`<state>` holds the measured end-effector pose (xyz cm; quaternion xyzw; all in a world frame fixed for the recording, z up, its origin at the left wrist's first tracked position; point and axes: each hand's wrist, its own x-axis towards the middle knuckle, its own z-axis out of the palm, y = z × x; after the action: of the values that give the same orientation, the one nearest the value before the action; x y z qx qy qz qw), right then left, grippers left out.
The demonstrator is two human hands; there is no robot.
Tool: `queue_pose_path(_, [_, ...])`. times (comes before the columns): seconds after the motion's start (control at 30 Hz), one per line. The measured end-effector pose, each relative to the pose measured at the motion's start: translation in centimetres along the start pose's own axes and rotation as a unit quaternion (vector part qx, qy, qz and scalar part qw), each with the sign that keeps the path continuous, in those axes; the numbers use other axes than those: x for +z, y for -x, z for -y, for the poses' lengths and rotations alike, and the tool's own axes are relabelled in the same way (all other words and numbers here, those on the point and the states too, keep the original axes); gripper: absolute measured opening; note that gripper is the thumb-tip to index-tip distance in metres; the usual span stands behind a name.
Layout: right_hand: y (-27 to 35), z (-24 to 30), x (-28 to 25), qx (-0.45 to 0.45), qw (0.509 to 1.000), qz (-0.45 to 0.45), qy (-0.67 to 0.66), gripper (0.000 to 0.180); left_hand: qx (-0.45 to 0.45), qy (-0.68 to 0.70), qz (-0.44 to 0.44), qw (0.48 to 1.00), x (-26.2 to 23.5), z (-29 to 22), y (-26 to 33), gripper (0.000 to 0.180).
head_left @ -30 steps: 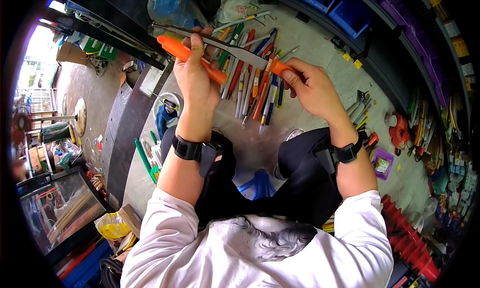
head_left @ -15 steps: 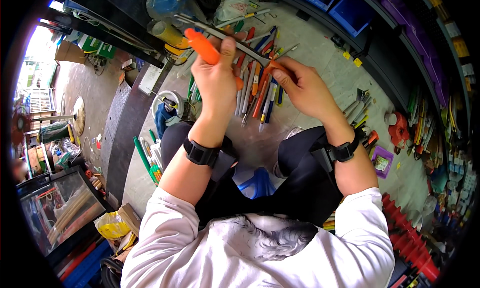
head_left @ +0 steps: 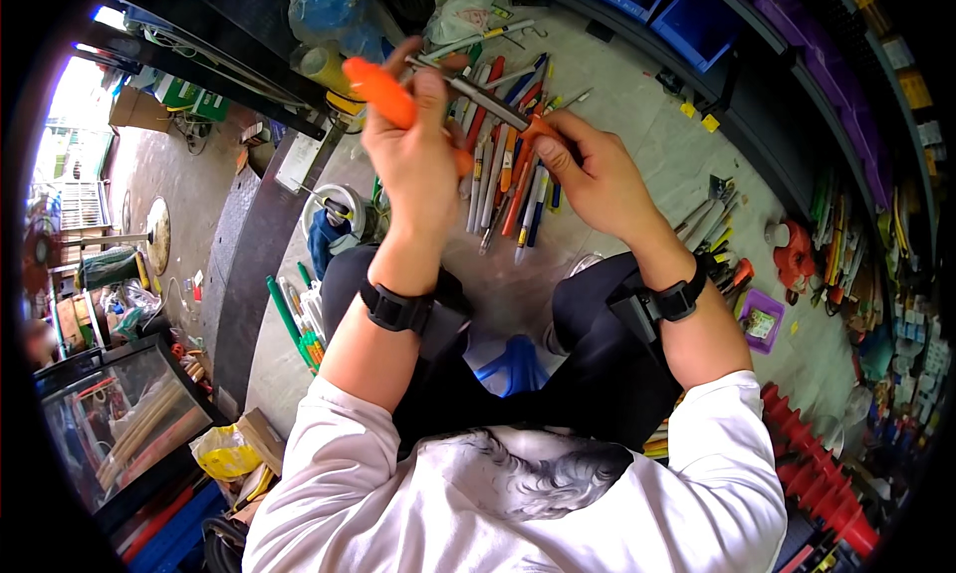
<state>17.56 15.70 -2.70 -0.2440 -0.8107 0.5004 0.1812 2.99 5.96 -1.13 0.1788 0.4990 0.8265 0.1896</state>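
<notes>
My left hand (head_left: pixel 410 155) is closed round a thick, bright orange handle (head_left: pixel 380 92) that juts out between thumb and fingers. A second bit of orange (head_left: pixel 461 162) shows below that palm; I cannot tell whether it belongs to the same tool. My right hand (head_left: pixel 588 170) pinches the orange handle of a tool with a long grey metal shaft (head_left: pixel 496 106). This shaft points up and left, its far end by my blurred left fingertips. Under both hands, a pile of slim, many-coloured sticks (head_left: pixel 513 175) lies on the floor; their kind is unclear.
To the left stand a white round container (head_left: pixel 337 213) and green and white sticks (head_left: pixel 289 319). A dark metal beam (head_left: pixel 244 244) runs beside them. On the right are a small purple basket (head_left: pixel 762 321), a red object (head_left: pixel 794 257) and shelving with blue bins (head_left: pixel 697 25).
My left hand has shifted left and slightly up with its orange handle. The grey shaft's far end now shows nearer my left fingers. My right hand has moved slightly left.
</notes>
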Motion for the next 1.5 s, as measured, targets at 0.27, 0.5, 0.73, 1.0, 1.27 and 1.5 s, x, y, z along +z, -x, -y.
queue_pose_path(0.27, [0.4, -0.1, 0.8, -0.036, 0.999, -0.021, -0.026, 0.022, 0.003, -0.075, 0.120, 0.990, -0.2, 0.5, 1.3, 0.020])
queue_pose_path(0.5, [0.4, -0.5, 0.6, -0.177, 0.983, -0.010, -0.057, 0.018, 0.145, -0.055, 0.293, 0.944, -1.2, -1.4, 1.1, 0.021])
queue_pose_path(0.73, [-0.1, -0.5, 0.5, -0.312, 0.949, 0.015, -0.028, 0.029, 0.275, -0.067, 0.390, 0.876, -1.5, -2.0, 1.8, 0.021])
queue_pose_path(1.0, [0.3, -0.5, 0.5, -0.246, 0.968, 0.032, 0.022, 0.025, 0.084, 0.096, 0.200, 0.971, -2.0, -2.3, 1.8, 0.021])
queue_pose_path(1.27, [0.4, -0.9, 1.4, -0.117, 0.988, 0.054, 0.088, 0.023, -0.245, 0.458, -0.033, 0.854, -6.6, -0.6, -3.4, 0.039])
queue_pose_path(1.5, [0.5, -0.2, 1.4, -0.144, 0.980, 0.046, 0.128, 0.019, -0.255, 0.497, -0.033, 0.829, -6.2, 0.4, -3.1, 0.042])
